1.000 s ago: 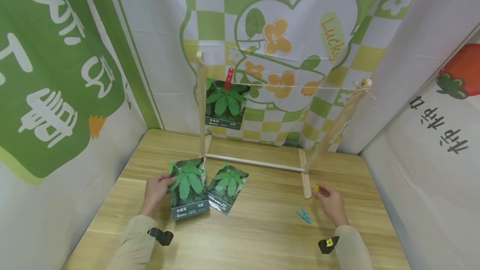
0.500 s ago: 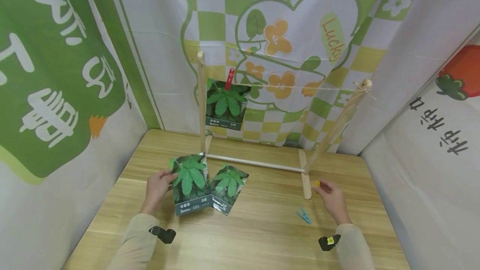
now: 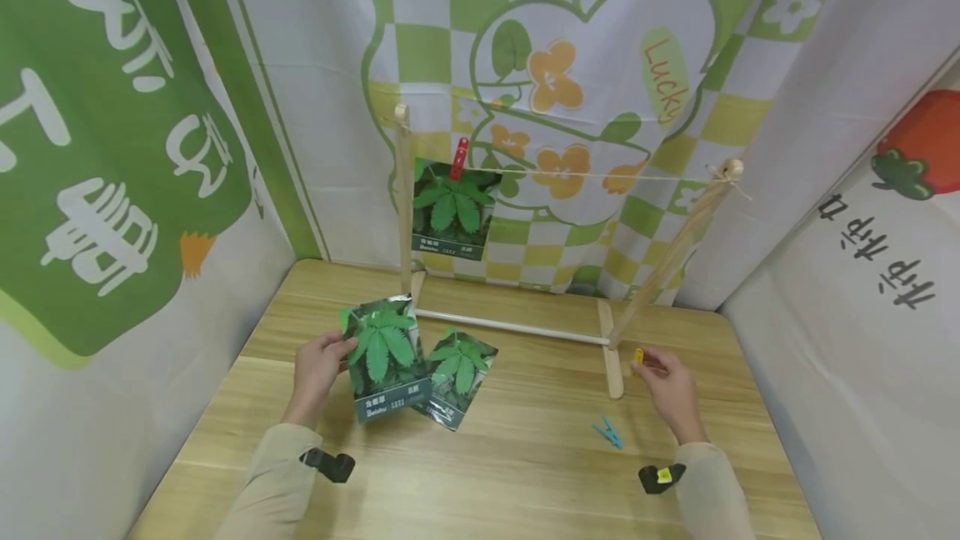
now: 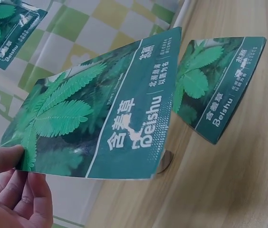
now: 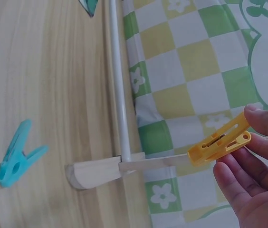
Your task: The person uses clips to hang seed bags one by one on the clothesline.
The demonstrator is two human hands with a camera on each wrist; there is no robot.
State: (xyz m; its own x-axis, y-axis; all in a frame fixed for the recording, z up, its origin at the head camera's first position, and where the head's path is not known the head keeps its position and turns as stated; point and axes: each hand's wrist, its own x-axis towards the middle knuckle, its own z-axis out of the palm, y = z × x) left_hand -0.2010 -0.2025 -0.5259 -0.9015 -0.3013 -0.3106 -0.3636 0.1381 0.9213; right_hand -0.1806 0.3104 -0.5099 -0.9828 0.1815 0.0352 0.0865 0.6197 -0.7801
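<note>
The left hand [image 3: 317, 373] pinches one edge of a green leaf-printed packet [image 3: 384, 357], raised above the table; in the left wrist view the thumb lies on the face of the packet [image 4: 72, 118]. A second such packet [image 3: 459, 369] lies on the table, partly covered by the raised one in the head view. The right hand [image 3: 671, 390] pinches a yellow clothespin [image 3: 638, 361] by its handle ends, seen closely in the right wrist view [image 5: 217, 142]. A blue clothespin [image 3: 607, 432] lies on the table. A third packet [image 3: 452, 211] hangs from the string under a red clothespin [image 3: 459, 158].
A wooden frame stands at the back of the table [image 3: 510, 473], with a left post [image 3: 404, 207], a right post [image 3: 675, 252], a string [image 3: 585, 173] between their tops and a white bar [image 3: 510, 326] low down. Printed curtains surround the table.
The left hand has raised its packet and shifted it slightly right, over more of the packet on the table. The right hand has moved a little up with the yellow clothespin.
</note>
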